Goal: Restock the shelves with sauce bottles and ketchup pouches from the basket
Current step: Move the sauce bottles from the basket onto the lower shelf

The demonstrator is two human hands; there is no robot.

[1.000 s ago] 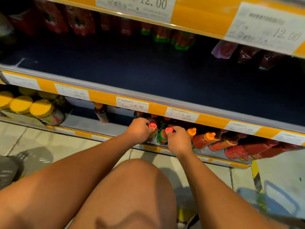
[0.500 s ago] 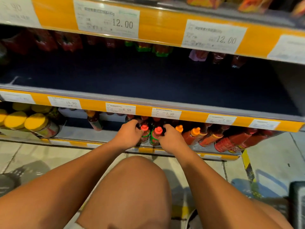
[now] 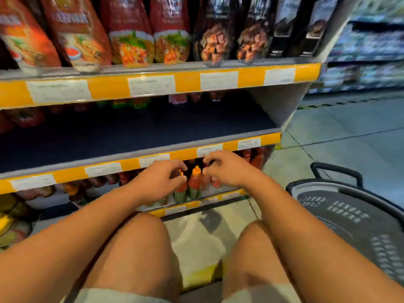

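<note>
Knees bare, bent, nearest the camera, pale shorts at the frame's lower edge. Basket [image 3: 349, 215], dark and perforated, sits on the floor to the person's right, handle up; its visible part holds no goods I can make out.

Both forearms reach forward to the bottom shelf [image 3: 196, 199]. Left hand [image 3: 160, 182] has its fingers curled at an orange-capped sauce bottle [image 3: 181, 189]; blur keeps me from telling whether it grips. Right hand [image 3: 225, 169] is loosely curled with the fingers apart, just beside a second sauce bottle [image 3: 196, 182] (orange cap, red body, green base) which stands upright between the two hands, apparently free of both. More red bottles [image 3: 253, 157] stand in the row further right.

Middle shelf [image 3: 131, 132] above shows a dark deck, with a few red pouches [image 3: 24, 117] at the back. Top shelf carries tall red ketchup pouches [image 3: 129, 31] and darker packs [image 3: 251, 29], upright, side by side. Price labels are unreadable.
</note>
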